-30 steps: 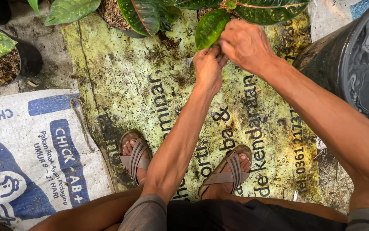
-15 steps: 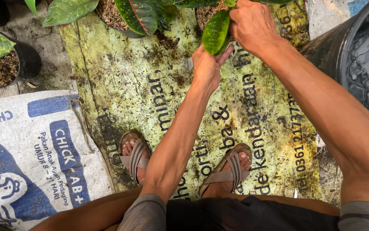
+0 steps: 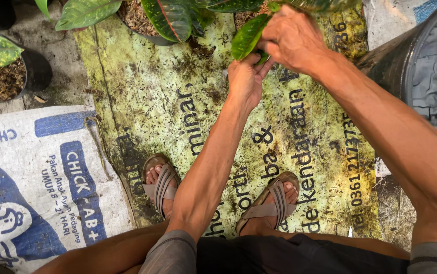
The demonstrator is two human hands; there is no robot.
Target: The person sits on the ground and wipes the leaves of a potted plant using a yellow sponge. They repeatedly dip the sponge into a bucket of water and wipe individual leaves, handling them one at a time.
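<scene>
- The glossy green pointed leaf (image 3: 247,36) slants, tip toward the stained yellow-green printed mat's (image 3: 142,101) far edge.
- Left hand (image 3: 245,78) pinches its base; right hand (image 3: 293,38) closes over the stem, hiding it.

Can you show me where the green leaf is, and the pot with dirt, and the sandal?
green leaf (image 3: 246,36), head view, middle of the blade.
black pot (image 3: 38,71), head view, its right outer wall.
sandal (image 3: 275,198), head view, straps on the right foot.
</scene>
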